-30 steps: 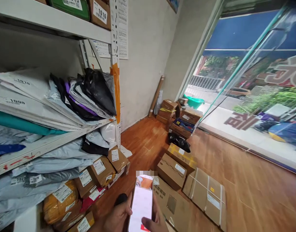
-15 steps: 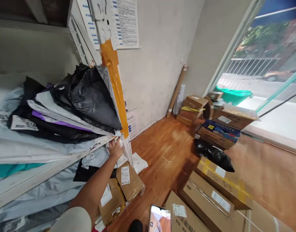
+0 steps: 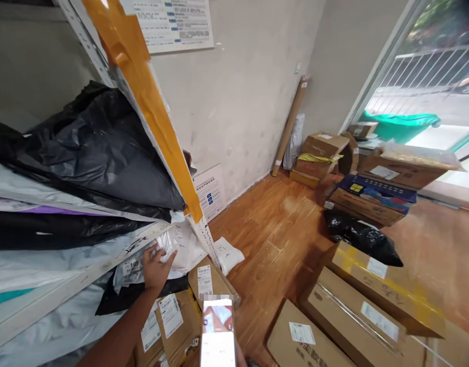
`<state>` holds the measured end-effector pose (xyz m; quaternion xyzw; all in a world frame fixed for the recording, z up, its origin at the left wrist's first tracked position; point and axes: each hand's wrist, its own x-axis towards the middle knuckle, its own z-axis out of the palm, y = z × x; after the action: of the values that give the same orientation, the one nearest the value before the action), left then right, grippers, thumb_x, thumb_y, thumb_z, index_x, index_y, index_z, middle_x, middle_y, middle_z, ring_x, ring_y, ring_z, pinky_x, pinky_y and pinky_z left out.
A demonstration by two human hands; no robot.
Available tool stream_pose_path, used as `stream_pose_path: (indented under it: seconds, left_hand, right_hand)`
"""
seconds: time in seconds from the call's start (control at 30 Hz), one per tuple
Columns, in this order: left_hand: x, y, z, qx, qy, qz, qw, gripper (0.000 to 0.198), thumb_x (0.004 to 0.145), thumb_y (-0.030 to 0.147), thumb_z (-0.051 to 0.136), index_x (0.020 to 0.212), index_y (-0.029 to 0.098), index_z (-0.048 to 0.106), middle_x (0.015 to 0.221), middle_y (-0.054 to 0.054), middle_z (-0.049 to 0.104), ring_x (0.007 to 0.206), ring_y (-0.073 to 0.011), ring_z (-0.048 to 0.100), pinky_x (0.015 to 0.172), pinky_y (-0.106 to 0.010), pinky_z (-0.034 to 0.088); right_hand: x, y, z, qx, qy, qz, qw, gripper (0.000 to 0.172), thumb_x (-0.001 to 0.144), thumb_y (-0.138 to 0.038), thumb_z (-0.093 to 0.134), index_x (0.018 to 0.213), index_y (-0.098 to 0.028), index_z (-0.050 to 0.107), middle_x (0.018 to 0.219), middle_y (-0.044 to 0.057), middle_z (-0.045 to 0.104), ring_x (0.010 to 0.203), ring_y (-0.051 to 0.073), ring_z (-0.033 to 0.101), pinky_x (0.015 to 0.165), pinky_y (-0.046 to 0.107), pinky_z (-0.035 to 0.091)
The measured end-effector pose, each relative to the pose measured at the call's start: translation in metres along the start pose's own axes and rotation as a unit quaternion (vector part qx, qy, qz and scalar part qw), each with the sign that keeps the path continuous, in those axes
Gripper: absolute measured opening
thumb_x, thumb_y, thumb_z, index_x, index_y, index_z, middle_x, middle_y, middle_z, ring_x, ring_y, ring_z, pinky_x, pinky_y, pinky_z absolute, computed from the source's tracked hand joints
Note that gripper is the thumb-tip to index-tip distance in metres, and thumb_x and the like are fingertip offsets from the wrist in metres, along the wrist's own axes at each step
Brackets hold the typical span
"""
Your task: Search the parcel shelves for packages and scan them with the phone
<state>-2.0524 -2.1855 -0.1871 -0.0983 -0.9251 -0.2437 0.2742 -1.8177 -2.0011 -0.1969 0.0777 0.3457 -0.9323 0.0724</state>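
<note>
My left hand reaches under the shelf's edge beam, fingers and thumb spread. It lies against a white plastic mailer on the lower level and does not close on it. Beside the hand is a grey-white mailer with a label reading 105. A black mailer shows beneath the wrist. At the bottom of the view my right hand is mostly hidden behind a lit smartphone, which it holds upright with the screen toward me.
Black and white mailers are piled on the shelf above. Orange tape covers the shelf post. Labelled cartons stand below my left arm. Long cartons, a black bag and stacked boxes occupy the floor at right.
My left hand has drawn back a little left and down from beside the post, uncovering the white mailer. The phone has risen further into view and moved left. The view has shifted closer to the shelf.
</note>
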Motion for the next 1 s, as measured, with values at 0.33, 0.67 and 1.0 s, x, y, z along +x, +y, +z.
stream_pose_path:
  seconds: [0.33, 0.67, 1.0]
  left_hand:
    - [0.000, -0.022, -0.026, -0.025, -0.027, 0.012, 0.999, 0.057, 0.077, 0.074, 0.050, 0.069, 0.020, 0.066, 0.099, -0.009, 0.059, 0.075, -0.0203, 0.061, 0.063, -0.034, 0.051]
    - [-0.003, -0.035, -0.036, 0.000, -0.061, -0.032, 0.998, 0.056, 0.072, 0.076, 0.054, 0.065, 0.022, 0.065, 0.105, -0.006, 0.060, 0.073, -0.0194, 0.061, 0.068, -0.033, 0.051]
    - [0.000, -0.029, -0.038, 0.014, -0.051, 0.000, 0.999, 0.058, 0.073, 0.076, 0.052, 0.063, 0.021, 0.066, 0.096, -0.008, 0.062, 0.080, -0.0208, 0.064, 0.055, -0.028, 0.049]
  right_hand:
    - [0.058, 0.018, 0.004, 0.195, -0.090, 0.073, 0.974, 0.059, 0.066, -0.060, 0.071, 0.114, -0.026, 0.064, 0.115, 0.007, 0.072, 0.106, 0.030, 0.065, 0.089, 0.043, 0.049]
    - [0.148, -0.001, 0.008, 0.090, -0.088, 0.041, 0.991, 0.065, 0.073, -0.064, 0.065, 0.124, -0.024, 0.056, 0.104, 0.003, 0.073, 0.094, 0.021, 0.068, 0.084, 0.034, 0.050]
    - [0.182, -0.023, 0.024, 0.104, -0.184, 0.080, 0.974, 0.078, 0.070, -0.071, 0.060, 0.131, -0.027, 0.041, 0.109, 0.008, 0.069, 0.075, 0.023, 0.069, 0.038, 0.021, 0.043]
